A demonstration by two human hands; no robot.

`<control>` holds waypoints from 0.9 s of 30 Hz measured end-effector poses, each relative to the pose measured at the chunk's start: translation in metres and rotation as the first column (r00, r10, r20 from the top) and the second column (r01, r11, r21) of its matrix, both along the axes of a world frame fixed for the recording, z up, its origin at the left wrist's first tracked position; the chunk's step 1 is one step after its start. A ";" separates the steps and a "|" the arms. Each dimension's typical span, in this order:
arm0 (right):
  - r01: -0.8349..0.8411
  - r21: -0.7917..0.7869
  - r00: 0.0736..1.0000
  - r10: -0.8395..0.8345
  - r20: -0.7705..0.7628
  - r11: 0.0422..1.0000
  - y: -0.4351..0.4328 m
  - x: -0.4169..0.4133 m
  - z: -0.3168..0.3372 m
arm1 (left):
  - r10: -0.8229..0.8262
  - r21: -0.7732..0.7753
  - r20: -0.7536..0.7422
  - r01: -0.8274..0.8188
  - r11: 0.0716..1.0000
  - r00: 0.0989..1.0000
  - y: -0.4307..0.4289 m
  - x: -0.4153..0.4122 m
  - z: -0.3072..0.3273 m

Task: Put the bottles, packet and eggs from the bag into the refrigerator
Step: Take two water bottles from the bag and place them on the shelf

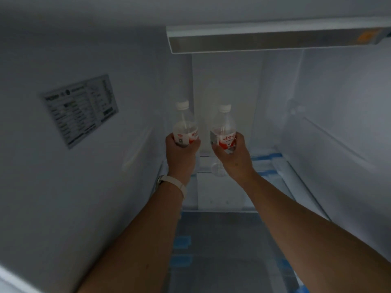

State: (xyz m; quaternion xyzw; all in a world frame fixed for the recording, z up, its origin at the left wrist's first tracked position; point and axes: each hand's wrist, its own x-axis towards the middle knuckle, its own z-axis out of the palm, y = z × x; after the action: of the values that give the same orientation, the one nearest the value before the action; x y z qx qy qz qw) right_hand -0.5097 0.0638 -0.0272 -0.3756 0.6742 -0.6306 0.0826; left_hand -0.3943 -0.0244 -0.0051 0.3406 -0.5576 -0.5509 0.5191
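Both arms reach deep into the dim refrigerator. My left hand (pixel 182 153) grips a clear water bottle (pixel 185 123) with a white cap and a red-and-white label, held upright near the back wall. My right hand (pixel 230 154) grips a second bottle of the same kind (pixel 223 127), upright just right of the first. Both bottles hang above the glass shelf (pixel 224 240). The bag, the packet and the eggs are out of view.
The refrigerator's left wall carries a specification sticker (pixel 81 111). A light housing (pixel 275 39) juts from the ceiling above the bottles. Blue tape strips (pixel 181 242) mark the shelf's front left and the far right rail (pixel 266 159). A band sits on my left wrist (pixel 173 185).
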 end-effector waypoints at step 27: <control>0.034 0.238 0.995 -0.010 -0.102 0.971 0.050 0.029 0.002 | -0.033 -0.053 0.409 0.059 0.997 0.912 0.058 0.045 -0.016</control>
State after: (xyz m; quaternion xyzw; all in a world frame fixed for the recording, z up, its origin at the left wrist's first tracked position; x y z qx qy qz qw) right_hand -0.4809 0.1143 -0.0248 -0.3865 0.7526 -0.5261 0.0865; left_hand -0.3493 0.0332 -0.0215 0.4178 -0.6788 -0.4619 0.3891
